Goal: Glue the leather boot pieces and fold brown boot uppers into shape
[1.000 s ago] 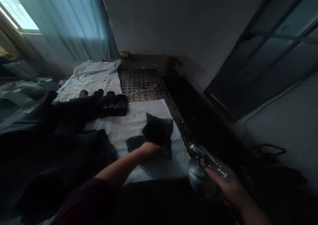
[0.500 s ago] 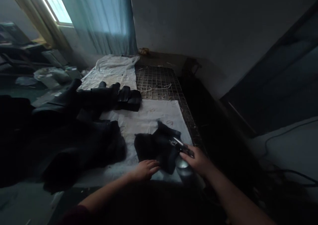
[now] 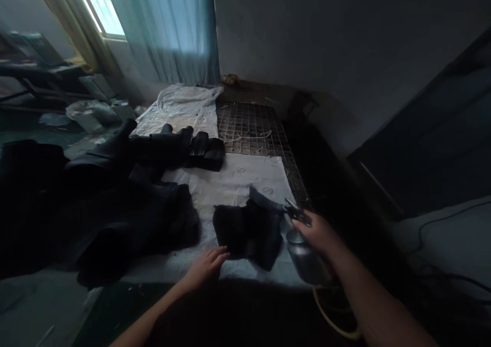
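A spray gun (image 3: 309, 263) with a round metal cup under it is gripped in my right hand (image 3: 319, 234). Its nozzle points left, close to the right edge of a black sheet-like piece (image 3: 247, 229). That piece lies on a white cloth (image 3: 253, 173); the dim light hides its material. My left hand (image 3: 205, 266) has its fingers stretched out and rests at the near left corner of the piece, holding nothing. Whether the fingertips touch the piece is hard to tell.
Dark pieces (image 3: 138, 224) are heaped on the left, with rolled or folded ones (image 3: 184, 145) behind. A wire mesh (image 3: 249, 124) shows past the cloth. A yellowish hose (image 3: 333, 326) hangs under the spray gun. A blue curtain (image 3: 169, 30) covers part of the window.
My right hand has moved the spray gun to the right, off the black piece to its edge. My left hand has slid left and come off the piece's middle near edge. The view has shifted slightly.
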`<state>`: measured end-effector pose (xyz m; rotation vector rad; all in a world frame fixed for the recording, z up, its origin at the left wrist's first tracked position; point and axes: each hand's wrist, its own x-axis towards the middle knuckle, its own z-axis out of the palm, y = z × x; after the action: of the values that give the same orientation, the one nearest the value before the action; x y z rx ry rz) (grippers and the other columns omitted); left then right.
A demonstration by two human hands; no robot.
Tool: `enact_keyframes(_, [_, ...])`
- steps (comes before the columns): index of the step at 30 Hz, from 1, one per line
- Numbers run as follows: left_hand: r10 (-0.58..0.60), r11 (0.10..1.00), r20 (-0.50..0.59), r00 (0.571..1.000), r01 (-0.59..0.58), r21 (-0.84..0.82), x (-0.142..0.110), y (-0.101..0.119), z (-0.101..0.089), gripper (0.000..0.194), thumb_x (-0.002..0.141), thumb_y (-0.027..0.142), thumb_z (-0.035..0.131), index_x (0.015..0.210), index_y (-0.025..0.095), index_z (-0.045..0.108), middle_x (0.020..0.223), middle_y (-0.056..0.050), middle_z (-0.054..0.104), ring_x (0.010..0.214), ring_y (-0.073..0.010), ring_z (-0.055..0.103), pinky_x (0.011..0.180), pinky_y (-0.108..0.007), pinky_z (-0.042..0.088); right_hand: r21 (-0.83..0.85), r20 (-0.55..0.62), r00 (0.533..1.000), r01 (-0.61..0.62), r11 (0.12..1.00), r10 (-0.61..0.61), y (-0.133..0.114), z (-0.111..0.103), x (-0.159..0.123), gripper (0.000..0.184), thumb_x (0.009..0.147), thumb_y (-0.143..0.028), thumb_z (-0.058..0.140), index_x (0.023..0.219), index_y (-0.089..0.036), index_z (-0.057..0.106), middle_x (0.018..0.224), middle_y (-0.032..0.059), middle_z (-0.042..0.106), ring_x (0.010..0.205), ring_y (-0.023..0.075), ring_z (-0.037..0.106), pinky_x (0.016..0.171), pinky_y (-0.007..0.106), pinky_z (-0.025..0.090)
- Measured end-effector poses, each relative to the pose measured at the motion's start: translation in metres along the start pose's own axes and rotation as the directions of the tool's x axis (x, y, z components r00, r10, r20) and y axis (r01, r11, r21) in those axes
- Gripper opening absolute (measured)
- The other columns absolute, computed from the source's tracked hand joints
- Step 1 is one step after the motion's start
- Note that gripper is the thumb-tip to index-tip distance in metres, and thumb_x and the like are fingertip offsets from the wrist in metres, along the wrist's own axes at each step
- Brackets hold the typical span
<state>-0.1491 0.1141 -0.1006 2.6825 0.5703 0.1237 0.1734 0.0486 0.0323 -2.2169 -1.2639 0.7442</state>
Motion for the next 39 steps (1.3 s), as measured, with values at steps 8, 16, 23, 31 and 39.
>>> enact_keyframes(8, [-0.2, 0.979, -0.17, 0.965, 0.201, -0.011, -0.026, -0.015, -0.008, 0.037, 0.077, 0.01, 0.037, 0.108, 0.017, 0.057, 0.114, -0.012, 0.06, 0.097, -0.0197, 0.061, 0.079, -0.031, 0.052, 0.249, 0.205, 0.977, 0.01, 0.968, -0.063, 0.014, -0.007, -0.055, 0.048, 0.069, -0.037, 0.057, 0.111, -0.017, 0.061, 0.112, 0.01, 0.064, 0.102, 0.0282, 0.059, 0.088, 0.041, 0.045])
enact_keyframes(16, [-0.417, 0.905, -0.4, 0.816, 0.415, -0.097, -0.052, -0.014, -0.02, 0.029, 0.08, 0.016, 0.037, 0.101, 0.018, 0.057, 0.109, -0.011, 0.062, 0.098, -0.0191, 0.06, 0.08, -0.031, 0.052, 0.218, 0.259, 0.92, 0.242, 0.945, -0.295, -0.023, 0.04, -0.037, 0.041, 0.074, -0.031, 0.052, 0.111, -0.014, 0.061, 0.109, 0.0114, 0.065, 0.101, 0.0274, 0.059, 0.088, 0.041, 0.046])
enact_keyframes(23, [-0.503, 0.862, -0.397, 0.768, 0.479, -0.165, -0.075, -0.011, -0.008, 0.031, 0.079, 0.016, 0.038, 0.103, 0.02, 0.055, 0.111, -0.01, 0.06, 0.099, -0.0193, 0.059, 0.083, -0.034, 0.051, 0.188, 0.298, 0.84, 0.415, 0.89, -0.454, -0.049, 0.049, -0.028, 0.042, 0.076, -0.029, 0.051, 0.115, -0.015, 0.057, 0.111, 0.0113, 0.063, 0.103, 0.0248, 0.058, 0.09, 0.038, 0.044])
enact_keyframes(31, [-0.498, 0.866, -0.376, 0.782, 0.467, -0.175, -0.074, -0.012, -0.01, 0.029, 0.079, 0.019, 0.038, 0.102, 0.018, 0.056, 0.111, -0.011, 0.06, 0.1, -0.0199, 0.059, 0.084, -0.034, 0.05, 0.159, 0.545, 0.765, 0.309, 0.938, -0.344, -0.033, 0.018, -0.063, 0.038, 0.073, -0.029, 0.055, 0.11, -0.022, 0.063, 0.103, 0.0074, 0.067, 0.091, 0.0269, 0.062, 0.082, 0.038, 0.048])
enact_keyframes(39, [-0.315, 0.949, -0.308, 0.898, 0.292, -0.122, -0.022, -0.007, -0.021, 0.03, 0.079, 0.016, 0.039, 0.103, 0.016, 0.057, 0.11, -0.011, 0.06, 0.1, -0.0193, 0.057, 0.085, -0.032, 0.049, 0.18, 0.232, 0.951, 0.166, 0.97, -0.206, 0.002, 0.003, -0.075, 0.043, 0.07, -0.034, 0.058, 0.109, -0.017, 0.063, 0.11, 0.0101, 0.065, 0.1, 0.0291, 0.06, 0.088, 0.042, 0.045])
